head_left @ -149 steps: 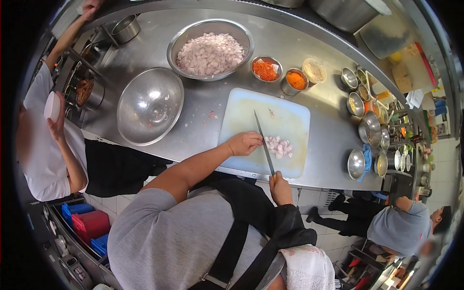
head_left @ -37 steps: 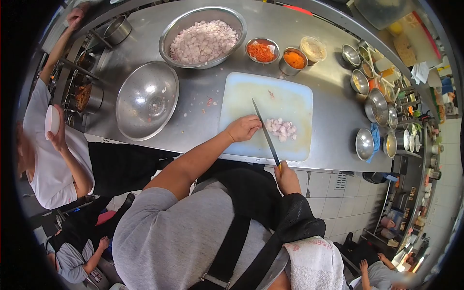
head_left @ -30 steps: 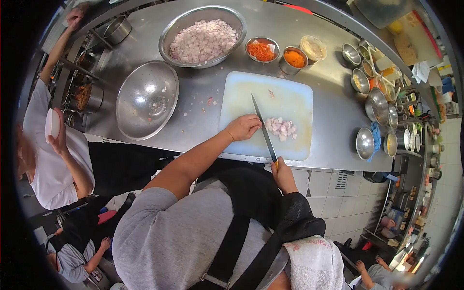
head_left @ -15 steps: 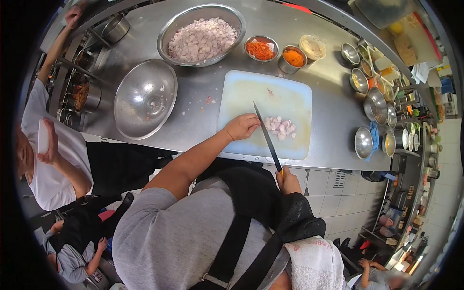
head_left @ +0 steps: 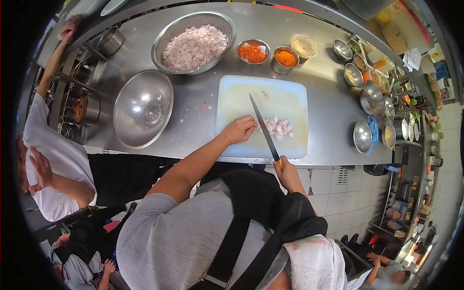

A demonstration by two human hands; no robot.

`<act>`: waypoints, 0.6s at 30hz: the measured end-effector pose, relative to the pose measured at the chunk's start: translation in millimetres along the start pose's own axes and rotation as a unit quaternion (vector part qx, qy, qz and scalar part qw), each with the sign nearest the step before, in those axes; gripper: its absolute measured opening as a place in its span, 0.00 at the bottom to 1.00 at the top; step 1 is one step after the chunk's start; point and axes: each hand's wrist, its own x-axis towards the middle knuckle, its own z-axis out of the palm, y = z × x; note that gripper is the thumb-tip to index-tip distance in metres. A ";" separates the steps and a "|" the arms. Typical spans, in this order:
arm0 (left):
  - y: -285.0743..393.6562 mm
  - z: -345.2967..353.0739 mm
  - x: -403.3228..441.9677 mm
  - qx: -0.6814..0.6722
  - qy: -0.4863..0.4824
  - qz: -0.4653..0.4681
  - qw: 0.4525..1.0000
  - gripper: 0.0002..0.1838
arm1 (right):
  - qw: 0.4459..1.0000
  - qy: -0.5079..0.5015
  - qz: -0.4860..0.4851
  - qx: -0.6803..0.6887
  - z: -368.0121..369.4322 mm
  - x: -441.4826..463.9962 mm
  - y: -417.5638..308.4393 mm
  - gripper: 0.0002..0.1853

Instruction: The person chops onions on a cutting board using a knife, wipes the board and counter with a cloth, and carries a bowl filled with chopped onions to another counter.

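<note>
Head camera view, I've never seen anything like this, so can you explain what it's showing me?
There's no robot: these are a person's bare hands, seen by a camera worn on that person's head, looking forward and down. The right hand grips a knife, its blade over a cutting board. The left hand is beside the blade; whether it pinches anything is hard to tell. Chopped pale pieces lie on the board, right of the blade. The metal table also bears a big bowl of similar pieces and some orange shreds in a small bowl.

blue cloth point(head_left: 373, 129) beside steel bowl point(head_left: 362, 137)
</note>
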 end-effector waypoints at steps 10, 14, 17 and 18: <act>-5.0 0.8 -1.2 0.005 -0.001 0.009 1.000 0.08 | 0.997 -0.025 0.060 -0.048 -3.5 -32.7 8.3 0.19; -5.4 0.7 -1.4 0.006 -0.004 0.011 1.000 0.08 | 0.995 -0.041 0.085 -0.032 -6.3 -37.5 11.2 0.20; -4.4 0.8 -1.2 0.004 0.005 0.016 1.000 0.08 | 0.994 -0.054 0.096 -0.028 -6.0 -35.3 11.6 0.21; -4.9 0.8 -1.4 0.005 0.005 0.015 1.000 0.08 | 0.992 -0.066 0.105 -0.026 -5.8 -33.6 11.0 0.21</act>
